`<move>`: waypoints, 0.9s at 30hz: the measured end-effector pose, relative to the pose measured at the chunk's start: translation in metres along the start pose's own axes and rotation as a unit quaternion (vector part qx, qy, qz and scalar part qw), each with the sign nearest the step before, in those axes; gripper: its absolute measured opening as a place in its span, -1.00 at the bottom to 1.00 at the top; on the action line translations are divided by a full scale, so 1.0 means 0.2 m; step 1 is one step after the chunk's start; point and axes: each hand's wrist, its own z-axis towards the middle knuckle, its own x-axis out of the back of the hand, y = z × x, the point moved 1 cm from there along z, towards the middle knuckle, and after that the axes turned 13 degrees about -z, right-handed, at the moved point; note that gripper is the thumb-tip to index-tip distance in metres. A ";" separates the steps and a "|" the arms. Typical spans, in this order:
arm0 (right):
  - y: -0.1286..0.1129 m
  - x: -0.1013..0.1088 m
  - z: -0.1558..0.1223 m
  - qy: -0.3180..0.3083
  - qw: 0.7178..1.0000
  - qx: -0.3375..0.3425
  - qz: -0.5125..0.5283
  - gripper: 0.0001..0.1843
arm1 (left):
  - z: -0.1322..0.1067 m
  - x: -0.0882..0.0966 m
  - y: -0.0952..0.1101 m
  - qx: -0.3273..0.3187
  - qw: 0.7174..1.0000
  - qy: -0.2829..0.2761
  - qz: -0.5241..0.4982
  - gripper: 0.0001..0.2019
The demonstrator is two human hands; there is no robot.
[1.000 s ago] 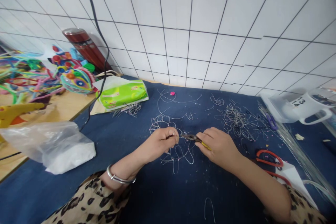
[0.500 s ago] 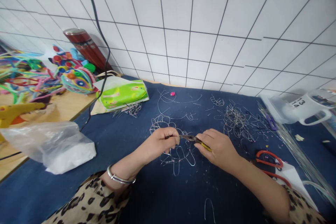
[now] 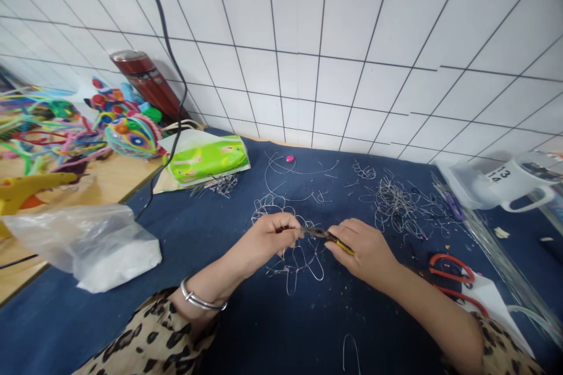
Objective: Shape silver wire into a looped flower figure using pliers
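My right hand point(image 3: 363, 249) grips pliers point(image 3: 319, 233) with yellow handles, their narrow jaws pointing left. The jaw tips meet the fingers of my left hand point(image 3: 275, 237), which pinch a looped wire piece point(image 3: 316, 268). Thin silvery loops of it, with small pink dots, spread around and below those fingers. What exactly lies between the jaws is too small to make out. Behind my left hand, more wire loops point(image 3: 267, 204) show on the dark blue cloth. A single bent wire point(image 3: 350, 348) lies nearer to me.
At the right are a tangled wire heap point(image 3: 398, 205), red-handled scissors point(image 3: 453, 269), straight wires point(image 3: 505, 252) and a white mug point(image 3: 521, 181). To the left lie a green tissue pack point(image 3: 209, 161), a plastic bag point(image 3: 118, 255) and a yellow glue gun point(image 3: 33, 187). A black cable point(image 3: 169, 53) hangs at the left.
The lower wire loops have shifted slightly left and turned a little. Both hands stay in nearly the same place, with the pliers still at the left fingertips.
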 end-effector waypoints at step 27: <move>0.04 0.10 0.02 -0.020 0.977 0.109 -0.182 -0.73 | 0.00 -0.01 -0.01 0.011 0.997 -0.012 0.079 -0.83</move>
